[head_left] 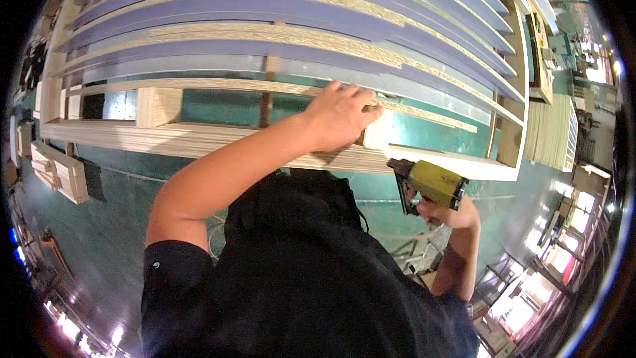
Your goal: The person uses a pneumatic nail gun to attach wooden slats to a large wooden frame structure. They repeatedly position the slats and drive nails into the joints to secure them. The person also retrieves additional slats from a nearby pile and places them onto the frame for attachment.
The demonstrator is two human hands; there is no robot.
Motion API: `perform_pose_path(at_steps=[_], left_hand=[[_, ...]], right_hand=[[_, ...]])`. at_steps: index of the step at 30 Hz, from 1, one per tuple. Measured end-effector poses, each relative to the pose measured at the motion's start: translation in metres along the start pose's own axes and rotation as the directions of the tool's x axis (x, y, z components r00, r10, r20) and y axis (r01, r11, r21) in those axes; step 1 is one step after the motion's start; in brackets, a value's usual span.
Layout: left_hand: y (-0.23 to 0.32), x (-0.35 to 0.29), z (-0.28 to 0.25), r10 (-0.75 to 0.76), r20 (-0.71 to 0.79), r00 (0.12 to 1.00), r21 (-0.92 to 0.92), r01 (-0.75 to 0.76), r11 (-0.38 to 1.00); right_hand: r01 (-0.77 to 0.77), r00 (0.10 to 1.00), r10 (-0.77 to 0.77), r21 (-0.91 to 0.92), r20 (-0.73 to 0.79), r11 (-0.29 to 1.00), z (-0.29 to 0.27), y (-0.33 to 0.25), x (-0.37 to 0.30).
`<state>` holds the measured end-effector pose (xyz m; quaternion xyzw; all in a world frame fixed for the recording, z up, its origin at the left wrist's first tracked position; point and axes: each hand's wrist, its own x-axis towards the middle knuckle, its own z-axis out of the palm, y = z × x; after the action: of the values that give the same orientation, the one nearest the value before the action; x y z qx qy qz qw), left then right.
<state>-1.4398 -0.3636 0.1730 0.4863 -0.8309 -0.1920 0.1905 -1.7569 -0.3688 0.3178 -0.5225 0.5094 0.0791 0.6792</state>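
Note:
Across the near part of a large pale wooden frame [218,138], my left arm reaches to a thin wooden strip [430,114]. My left hand [341,118] is closed over this strip, with the fingers bent across its far edge. Beside the hand, a short wooden block [377,131] stands between the strip and the frame's near rail; part of it is hidden. My right hand [440,211] is wrapped round the handle of an olive-yellow and black nail gun [434,182]. The gun's dark nose sits close to the outer face of the near rail, just right of the block.
Several long purple-grey boards [218,10] with raw chipboard edges lie in the frame's far part. Another wooden block [159,106] sits inside at the left. Wooden pieces [61,171] rest on the green floor [126,219] at left. Stacked panels [553,134] stand at right.

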Motion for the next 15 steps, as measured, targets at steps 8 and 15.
perform_pose_path(at_steps=[8,15], left_hand=[[-0.013,-0.156,-0.066,-0.020,-0.411,0.911,-0.211,-0.074,0.975],[-0.050,-0.401,-0.108,-0.317,-0.416,0.852,-0.479,0.090,0.873]], right_hand=[[0.238,0.971,-0.210,0.512,-0.112,0.826,0.142,0.056,0.019],[-0.075,0.989,0.017,0.397,0.149,0.915,0.237,0.092,0.096]])
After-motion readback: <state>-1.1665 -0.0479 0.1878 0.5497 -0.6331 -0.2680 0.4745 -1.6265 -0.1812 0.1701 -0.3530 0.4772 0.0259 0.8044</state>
